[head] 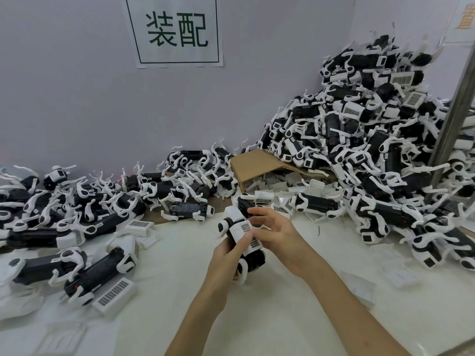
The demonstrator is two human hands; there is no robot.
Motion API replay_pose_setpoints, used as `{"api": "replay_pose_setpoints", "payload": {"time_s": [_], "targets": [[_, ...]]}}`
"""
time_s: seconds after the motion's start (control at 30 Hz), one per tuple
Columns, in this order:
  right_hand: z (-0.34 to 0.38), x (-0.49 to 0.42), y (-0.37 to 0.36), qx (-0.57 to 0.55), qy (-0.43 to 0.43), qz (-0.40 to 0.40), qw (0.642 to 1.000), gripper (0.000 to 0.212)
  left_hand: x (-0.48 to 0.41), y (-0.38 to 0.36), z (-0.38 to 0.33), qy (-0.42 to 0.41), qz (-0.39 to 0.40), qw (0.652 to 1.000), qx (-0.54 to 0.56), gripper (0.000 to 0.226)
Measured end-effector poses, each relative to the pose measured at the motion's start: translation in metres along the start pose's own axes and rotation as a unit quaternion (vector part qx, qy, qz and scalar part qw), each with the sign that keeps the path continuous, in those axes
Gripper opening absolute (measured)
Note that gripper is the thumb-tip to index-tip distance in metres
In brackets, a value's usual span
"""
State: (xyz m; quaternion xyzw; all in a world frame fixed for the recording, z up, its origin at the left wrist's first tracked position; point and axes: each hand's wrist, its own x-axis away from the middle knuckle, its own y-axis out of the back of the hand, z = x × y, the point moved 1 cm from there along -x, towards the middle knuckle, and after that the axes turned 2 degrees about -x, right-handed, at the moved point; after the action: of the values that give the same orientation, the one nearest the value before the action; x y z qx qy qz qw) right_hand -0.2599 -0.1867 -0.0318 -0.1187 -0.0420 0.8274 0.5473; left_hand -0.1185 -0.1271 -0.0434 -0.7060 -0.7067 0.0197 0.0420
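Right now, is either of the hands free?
No, the left hand and the right hand both grip the same toy.

Toy dog [241, 232] smooth black-white plastic; box [254, 163] matt brown cardboard; sign [177, 32] paper; post [452, 109] metal.

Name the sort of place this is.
Probably a toy factory's assembly bench: the wall sign reads "assembly" in Chinese, a heap of identical robot dogs covers the table, and the left hand and right hand hold one unit.
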Motion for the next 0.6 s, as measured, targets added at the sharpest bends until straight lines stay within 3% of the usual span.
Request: {"api": "replay_pose_setpoints", "payload": {"time_s": [0.27, 0.6], "targets": [[-0.004, -0.001, -0.006, 0.107, -0.032, 0.005, 0.994, 0.034, -0.004, 0.002, 0.005, -0.015, -0.011, 1.000, 0.003, 0.050], [-0.009, 0.002, -0.011, 0.094, -0.081, 0.052, 0.991, 0.032, -0.008, 0.003, 0.009, -0.003, -0.024, 0.998, 0.063, 0.042]]}}
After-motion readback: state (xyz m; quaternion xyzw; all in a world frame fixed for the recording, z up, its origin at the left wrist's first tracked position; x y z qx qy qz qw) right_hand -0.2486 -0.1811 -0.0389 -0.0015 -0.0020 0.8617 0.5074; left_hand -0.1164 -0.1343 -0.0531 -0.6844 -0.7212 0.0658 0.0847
